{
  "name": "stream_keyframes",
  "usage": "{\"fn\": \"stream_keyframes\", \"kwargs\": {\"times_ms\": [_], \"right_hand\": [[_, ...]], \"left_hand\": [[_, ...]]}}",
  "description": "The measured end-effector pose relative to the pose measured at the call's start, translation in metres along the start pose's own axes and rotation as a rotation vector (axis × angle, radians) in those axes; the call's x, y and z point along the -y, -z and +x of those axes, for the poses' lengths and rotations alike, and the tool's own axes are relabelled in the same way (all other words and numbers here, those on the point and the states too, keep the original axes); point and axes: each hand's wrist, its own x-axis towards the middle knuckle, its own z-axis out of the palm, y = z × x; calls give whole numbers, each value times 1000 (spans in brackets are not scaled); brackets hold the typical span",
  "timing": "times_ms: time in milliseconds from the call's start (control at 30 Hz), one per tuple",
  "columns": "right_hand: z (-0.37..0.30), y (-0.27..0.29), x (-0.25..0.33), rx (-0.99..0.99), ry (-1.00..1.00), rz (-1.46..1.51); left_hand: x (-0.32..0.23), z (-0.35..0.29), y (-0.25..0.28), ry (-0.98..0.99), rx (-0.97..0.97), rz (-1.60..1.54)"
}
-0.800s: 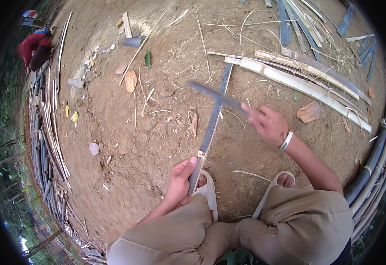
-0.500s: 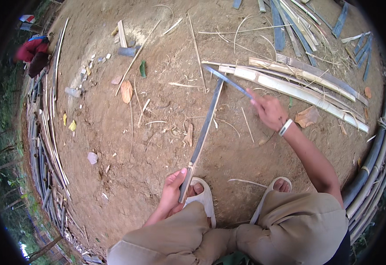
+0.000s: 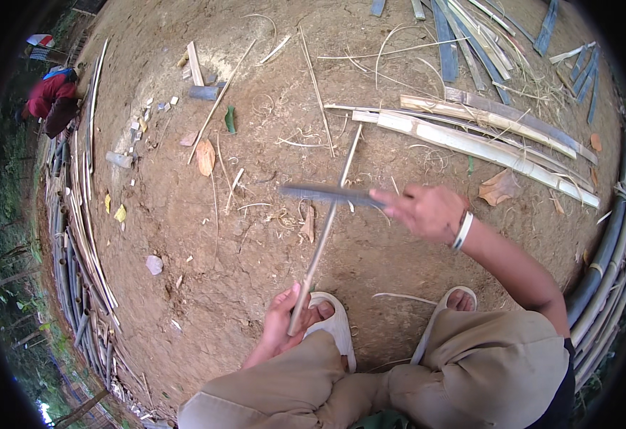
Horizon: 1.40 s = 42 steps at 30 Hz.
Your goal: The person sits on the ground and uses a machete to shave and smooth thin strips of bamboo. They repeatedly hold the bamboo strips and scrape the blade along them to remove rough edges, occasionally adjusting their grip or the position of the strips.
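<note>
My left hand is closed round the near end of a long bamboo strip, beside my left foot. The strip slants away from me, its far end near the split bamboo pieces. A pale narrow face of it is turned up. My right hand grips a long-bladed knife, its handle mostly hidden in the fingers. The blade, smeared by motion, lies across the middle of the strip and points left. Whether it touches the strip I cannot tell.
Split bamboo lengths lie on the dirt at the right, with more dark strips beyond. Bamboo poles line the left and right edges. Shavings and dry leaves are scattered about. Another person bends at the far left.
My right hand has brought the knife nearer and swung the blade from the strip's far end to across its middle. The strip has turned from its dark wide face to a pale narrow one.
</note>
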Motion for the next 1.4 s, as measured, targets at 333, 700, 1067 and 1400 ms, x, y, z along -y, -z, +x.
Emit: {"fn": "stream_keyframes", "kwargs": {"times_ms": [333,700,1067,1400], "right_hand": [[0,-33,-60,-273,-38,96],[19,-63,-66,-420,-107,105],[24,-47,-48,-522,-213,22],[-44,-55,90,-231,337,48]], "left_hand": [[12,-11,-9,-124,-226,276],[11,-7,-3,-129,-84,263],[5,0,4,101,74,-201],[33,9,24,182,398,-648]]}}
